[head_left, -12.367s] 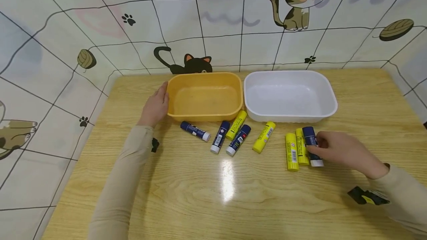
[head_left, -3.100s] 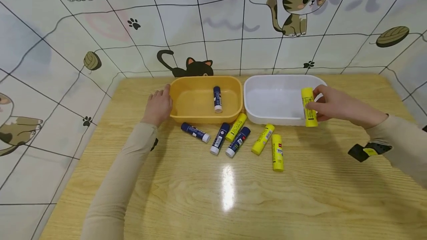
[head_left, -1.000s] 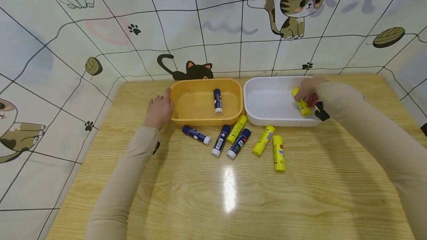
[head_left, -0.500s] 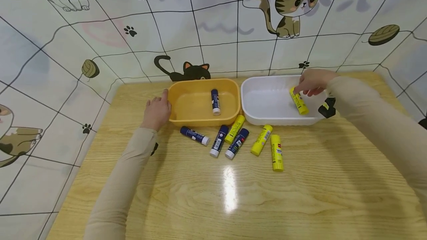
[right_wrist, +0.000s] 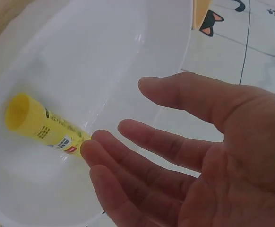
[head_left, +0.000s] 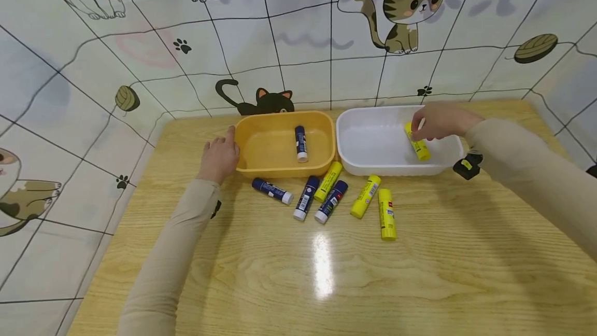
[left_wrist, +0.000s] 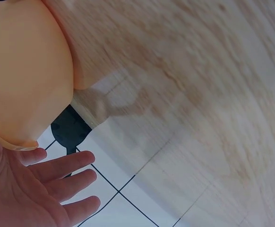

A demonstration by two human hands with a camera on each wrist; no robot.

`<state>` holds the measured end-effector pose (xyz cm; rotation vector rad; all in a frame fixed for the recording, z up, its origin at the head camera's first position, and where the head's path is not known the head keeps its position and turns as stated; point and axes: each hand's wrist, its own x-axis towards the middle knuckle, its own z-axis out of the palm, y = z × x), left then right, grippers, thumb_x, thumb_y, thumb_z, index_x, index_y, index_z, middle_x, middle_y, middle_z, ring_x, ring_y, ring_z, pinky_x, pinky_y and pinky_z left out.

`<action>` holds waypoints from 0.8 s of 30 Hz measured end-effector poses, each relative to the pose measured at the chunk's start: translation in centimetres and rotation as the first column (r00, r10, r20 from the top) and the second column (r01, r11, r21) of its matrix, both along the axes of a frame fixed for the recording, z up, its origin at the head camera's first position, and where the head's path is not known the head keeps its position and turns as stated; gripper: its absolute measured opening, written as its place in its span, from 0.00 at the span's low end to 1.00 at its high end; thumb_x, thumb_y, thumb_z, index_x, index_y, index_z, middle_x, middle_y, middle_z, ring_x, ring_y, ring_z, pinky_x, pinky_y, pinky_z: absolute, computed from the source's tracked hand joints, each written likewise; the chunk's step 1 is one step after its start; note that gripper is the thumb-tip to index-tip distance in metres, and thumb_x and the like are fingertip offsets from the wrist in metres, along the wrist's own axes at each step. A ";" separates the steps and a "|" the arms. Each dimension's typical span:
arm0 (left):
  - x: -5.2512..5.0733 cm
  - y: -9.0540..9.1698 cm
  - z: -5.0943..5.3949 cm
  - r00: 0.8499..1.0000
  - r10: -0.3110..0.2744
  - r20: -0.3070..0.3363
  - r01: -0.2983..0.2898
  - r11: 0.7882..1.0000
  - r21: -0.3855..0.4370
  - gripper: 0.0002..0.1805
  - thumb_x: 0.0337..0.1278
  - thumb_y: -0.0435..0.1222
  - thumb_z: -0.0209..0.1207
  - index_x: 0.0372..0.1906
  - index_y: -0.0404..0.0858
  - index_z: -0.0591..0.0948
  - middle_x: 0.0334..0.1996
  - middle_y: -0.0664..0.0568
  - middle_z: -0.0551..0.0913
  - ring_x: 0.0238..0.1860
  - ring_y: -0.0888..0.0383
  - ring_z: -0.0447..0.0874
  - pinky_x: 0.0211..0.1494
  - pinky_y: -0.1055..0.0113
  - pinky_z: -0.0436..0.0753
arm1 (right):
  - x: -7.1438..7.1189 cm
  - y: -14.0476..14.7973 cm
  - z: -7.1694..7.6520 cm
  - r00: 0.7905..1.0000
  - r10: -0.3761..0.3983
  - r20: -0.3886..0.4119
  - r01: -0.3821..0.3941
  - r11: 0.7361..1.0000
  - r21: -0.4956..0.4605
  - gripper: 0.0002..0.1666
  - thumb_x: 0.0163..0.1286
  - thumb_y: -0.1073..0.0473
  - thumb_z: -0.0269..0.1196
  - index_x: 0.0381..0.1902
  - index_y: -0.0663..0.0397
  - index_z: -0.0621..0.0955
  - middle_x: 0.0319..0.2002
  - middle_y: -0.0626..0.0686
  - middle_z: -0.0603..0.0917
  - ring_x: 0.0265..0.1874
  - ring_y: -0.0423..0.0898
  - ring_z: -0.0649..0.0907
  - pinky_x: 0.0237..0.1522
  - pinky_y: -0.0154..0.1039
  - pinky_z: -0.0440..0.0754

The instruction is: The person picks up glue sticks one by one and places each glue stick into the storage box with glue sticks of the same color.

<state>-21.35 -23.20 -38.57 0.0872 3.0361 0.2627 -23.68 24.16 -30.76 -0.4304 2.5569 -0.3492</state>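
Note:
My left hand [head_left: 218,155] rests against the left side of the orange basin [head_left: 285,171], its fingers spread in the left wrist view. Over the white basin [head_left: 368,167] is my right hand [head_left: 443,121], its thumb apart from its relaxed fingers [right_wrist: 142,175] and nothing pinched between them. A yellow glue stick [head_left: 421,150] lies on the white basin's floor just beneath those fingers; its far end is hidden behind them in the right wrist view. One dark blue glue stick [head_left: 301,144] with a white end lies inside the orange basin.
In front of the basins on the wooden table [head_left: 261,274] lie blue glue sticks [head_left: 272,191] and yellow glue sticks [head_left: 387,214], several in all. The basins stand side by side near a back wall [head_left: 303,40] printed with cats.
A blue glue stick went into the orange basin earlier. My right hand carried a yellow one into the white basin, let it go and rose slightly. My left hand stays put.

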 end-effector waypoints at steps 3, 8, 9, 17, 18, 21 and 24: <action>0.0 0.0 0.0 1.000 0.002 0.018 -0.002 1.000 0.000 0.29 0.74 0.37 0.31 0.76 0.35 0.47 0.63 0.30 0.68 0.67 0.35 0.59 0.70 0.39 0.49 | 0.7 -0.1 0.0 0.998 0.025 -0.059 -0.025 1.000 -0.006 0.17 0.64 0.55 0.65 0.41 0.65 0.79 0.36 0.57 0.82 0.34 0.52 0.80 0.34 0.47 0.80; 0.0 -0.1 -0.1 1.000 0.003 0.018 -0.003 1.000 0.000 0.29 0.74 0.37 0.32 0.76 0.35 0.46 0.63 0.29 0.68 0.67 0.35 0.60 0.70 0.39 0.49 | 2.0 -0.5 0.2 0.993 0.038 -0.110 -0.041 0.999 -0.018 0.17 0.63 0.56 0.66 0.42 0.64 0.79 0.39 0.58 0.81 0.35 0.52 0.79 0.35 0.49 0.79; 0.0 -0.1 -0.1 1.000 0.003 0.015 -0.003 1.000 0.001 0.29 0.74 0.37 0.32 0.76 0.35 0.47 0.63 0.29 0.68 0.67 0.35 0.60 0.70 0.39 0.49 | 2.3 -0.6 0.3 0.993 0.037 -0.114 -0.040 0.999 -0.023 0.17 0.63 0.56 0.65 0.43 0.64 0.79 0.39 0.58 0.81 0.36 0.52 0.79 0.36 0.50 0.78; 0.0 0.0 -0.2 1.000 -0.003 -0.004 0.003 1.000 -0.008 0.29 0.74 0.37 0.31 0.75 0.35 0.48 0.62 0.29 0.69 0.66 0.35 0.61 0.70 0.38 0.50 | 4.7 -1.5 -0.2 0.980 0.071 -0.184 -0.084 0.994 -0.066 0.22 0.62 0.59 0.67 0.50 0.66 0.77 0.48 0.65 0.79 0.47 0.60 0.77 0.48 0.57 0.76; 0.0 0.0 -0.2 1.000 -0.001 -0.003 0.001 1.000 -0.010 0.29 0.74 0.37 0.31 0.75 0.35 0.48 0.62 0.29 0.69 0.66 0.35 0.61 0.70 0.38 0.50 | 5.0 -1.7 -0.2 0.978 0.074 -0.196 -0.090 0.993 -0.072 0.24 0.62 0.59 0.68 0.52 0.67 0.77 0.49 0.66 0.78 0.48 0.61 0.77 0.48 0.57 0.75; 0.1 0.1 -0.1 1.000 0.005 0.002 -0.005 1.000 -0.012 0.29 0.74 0.37 0.31 0.75 0.35 0.47 0.62 0.29 0.69 0.66 0.35 0.61 0.70 0.39 0.49 | 5.8 -1.9 -0.6 0.965 0.091 -0.246 -0.117 0.988 -0.096 0.30 0.60 0.61 0.69 0.58 0.67 0.74 0.54 0.69 0.76 0.51 0.63 0.76 0.50 0.59 0.74; 0.1 0.1 0.0 1.000 0.007 0.004 -0.007 1.000 -0.011 0.29 0.74 0.37 0.31 0.75 0.35 0.47 0.62 0.29 0.69 0.66 0.35 0.61 0.70 0.39 0.49 | 6.5 -2.1 -1.1 0.947 0.113 -0.302 -0.153 0.982 -0.113 0.36 0.58 0.61 0.70 0.62 0.66 0.71 0.60 0.73 0.70 0.57 0.68 0.71 0.55 0.62 0.70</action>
